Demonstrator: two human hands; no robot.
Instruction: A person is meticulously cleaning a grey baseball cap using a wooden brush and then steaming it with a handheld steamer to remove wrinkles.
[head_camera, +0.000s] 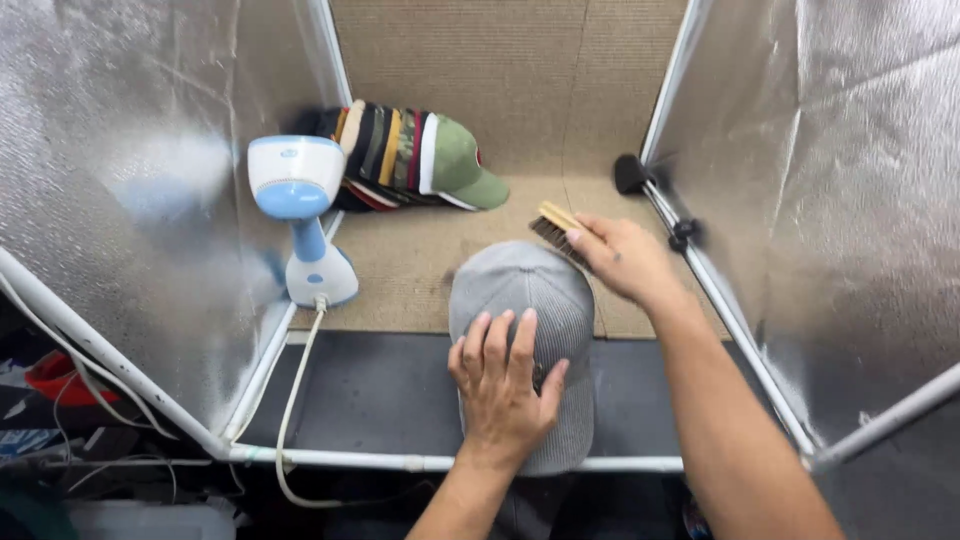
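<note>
Fingers (497, 335) spread flat on grey cap (530, 300); right hand (622, 258) grips brush (556, 230).
Cap's long axis runs frame-bottom to centre, left hand (503, 385) palm-down on it.

The left hand (503, 385) is covering part of the grey corduroy cap (520, 300), whose brim is sinking out of sight beneath the wrist. The right hand (625, 258) is hiding the handle of the wooden bristle brush (553, 228) behind that cap. Left of the cap, the white cord (296, 400) of the blue-and-white handheld steamer (300, 215) is disappearing into blurred clutter by the bottom edge.
</note>
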